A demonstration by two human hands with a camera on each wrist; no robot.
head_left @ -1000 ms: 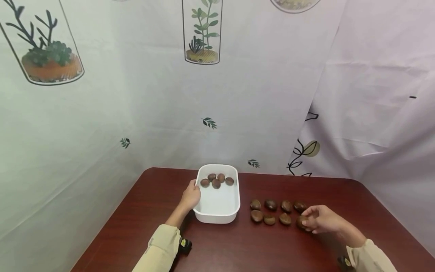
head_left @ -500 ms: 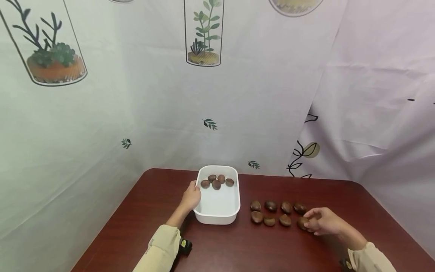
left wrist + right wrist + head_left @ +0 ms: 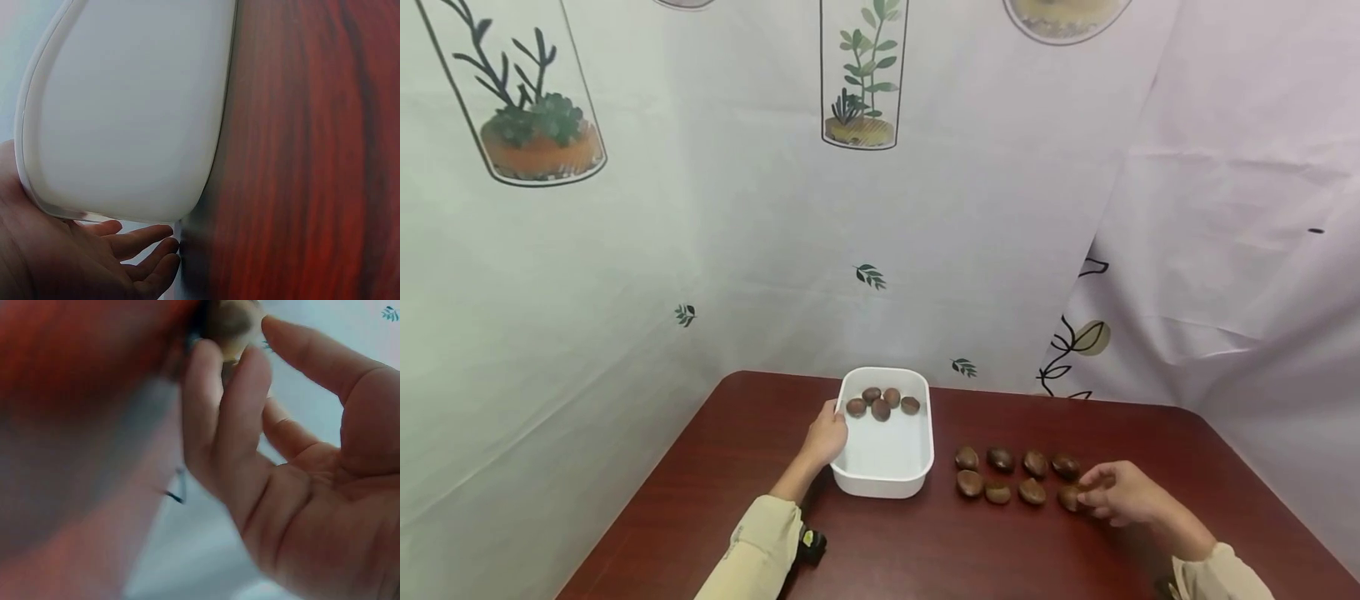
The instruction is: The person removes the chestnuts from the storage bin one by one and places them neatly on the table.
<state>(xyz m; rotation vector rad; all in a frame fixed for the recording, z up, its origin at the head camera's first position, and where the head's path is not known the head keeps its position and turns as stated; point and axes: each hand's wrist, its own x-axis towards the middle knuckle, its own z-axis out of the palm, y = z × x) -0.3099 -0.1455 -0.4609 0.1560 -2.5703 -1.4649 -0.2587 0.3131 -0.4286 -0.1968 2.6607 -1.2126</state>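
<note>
Your right hand [image 3: 1123, 497] has its fingertips pinched on a small, round, shiny brown chestnut [image 3: 1069, 497] that lies on the dark red wooden tabletop [image 3: 1000, 550]. It is the nut at the right end of the near row, so it is the closest one for that hand to get. In the right wrist view you can see the nut [image 3: 228, 322] held between your thumb and two bent fingers [image 3: 225, 412], with the rest of the hand loose. Just to the left of it lie seven other brown chestnuts [image 3: 1000, 475], set in two neat rows, close together but not piled up, so each one is easy to pick out. Farther left sits a white plastic tub with rounded corners [image 3: 886, 487]. Five brown chestnuts [image 3: 882, 401] lie in a little bunch at its far end. Your left hand [image 3: 825, 435] rests on the left wall of the tub, likely to keep it from sliding. In the left wrist view its fingers [image 3: 140, 250] look almost straight and only lean on the tub's side [image 3: 125, 112], so that hand is not squeezing anything. Both of your arms in tan sleeves [image 3: 756, 550] reach forward from the near edge. A pale cloth with plant pictures [image 3: 865, 83] hangs behind it all.
</note>
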